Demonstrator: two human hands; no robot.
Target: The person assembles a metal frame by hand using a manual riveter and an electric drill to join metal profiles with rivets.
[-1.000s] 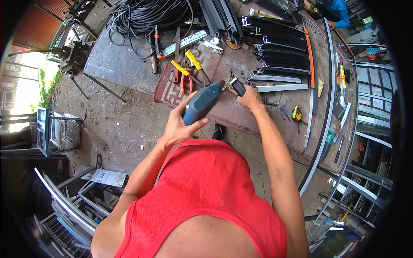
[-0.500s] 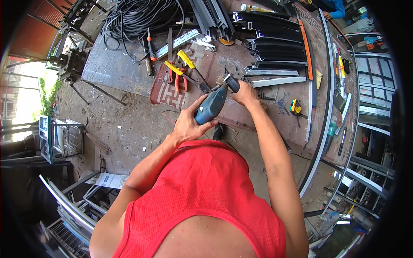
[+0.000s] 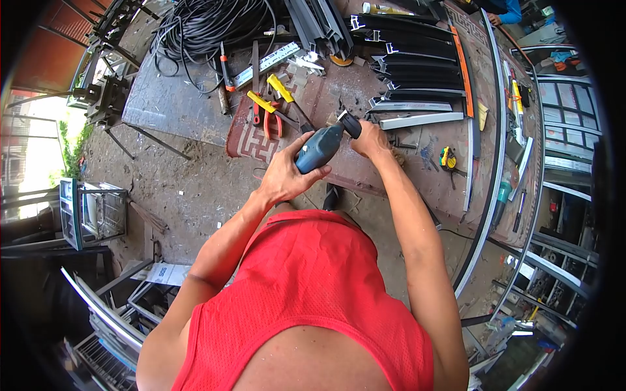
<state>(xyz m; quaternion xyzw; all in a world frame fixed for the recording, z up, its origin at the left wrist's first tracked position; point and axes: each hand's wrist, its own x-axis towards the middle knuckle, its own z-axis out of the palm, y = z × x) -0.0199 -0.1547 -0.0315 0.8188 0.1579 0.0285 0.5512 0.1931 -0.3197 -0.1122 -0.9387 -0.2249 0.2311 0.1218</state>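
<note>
My left hand (image 3: 287, 173) wraps round the body of a blue handheld power tool (image 3: 318, 150), its front end pointing up and right. A short black metal profile (image 3: 350, 124), pale at its cut end, is gripped in my right hand (image 3: 370, 139) just over the table's near edge. The tool's nose overlaps the profile in this view, and its tip is hidden. Close beyond the tool lie two yellow-handled tools (image 3: 279, 88) and red-handled pliers (image 3: 272, 122) on the patterned mat (image 3: 251, 146).
Several black profiles (image 3: 420, 58) lie in a row behind my right hand, beside an orange bar (image 3: 463, 72). A yellow tape measure (image 3: 447, 158) lies to the right. Coiled black cable (image 3: 212, 32) is at the back left. Another person's blue sleeve (image 3: 512, 12) shows top right.
My left hand and the power tool have moved slightly up and away from me, bringing the tool's nose against the profile in view. My right hand has barely shifted.
</note>
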